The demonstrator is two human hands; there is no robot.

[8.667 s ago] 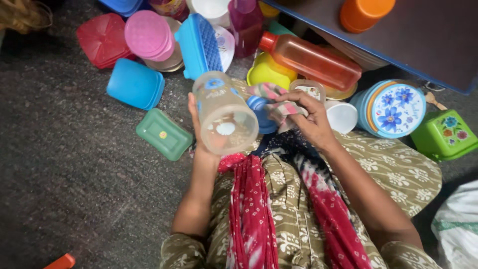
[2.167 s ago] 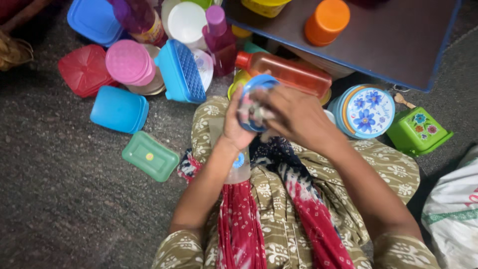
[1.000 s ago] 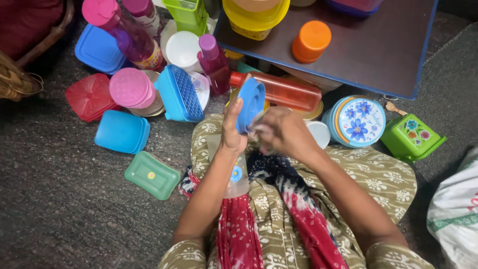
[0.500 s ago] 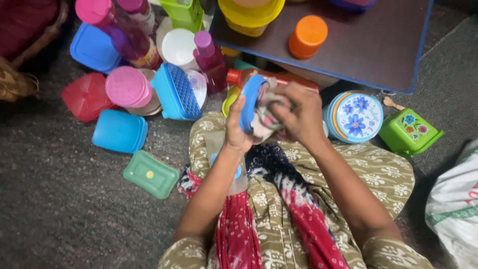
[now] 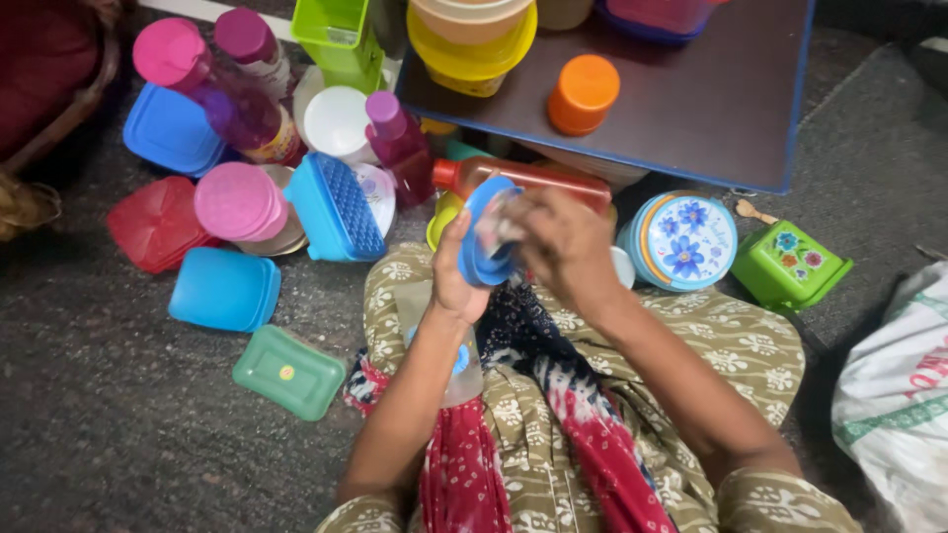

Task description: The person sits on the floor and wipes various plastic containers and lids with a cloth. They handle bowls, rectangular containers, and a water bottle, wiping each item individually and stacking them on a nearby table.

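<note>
Lid (image 5: 481, 237) between left fingers (image 5: 456, 237) and cloth (image 5: 497, 225)

One head-worn camera, looking steeply down from close above the lap.

The single view sat on the person's head and faced almost straight down and slightly forward, close enough that the forearms filled the lower middle. The left hand (image 5: 452, 276) and right hand (image 5: 558, 247) met near the frame's centre, around a blue lid (image 5: 481, 237). The near edge took in the patterned lap (image 5: 711, 345); the far edge reached a dark low table (image 5: 711, 89) at upper right. Grey floor (image 5: 118, 415) ran down the left side. No second view overlapped this one.
</note>
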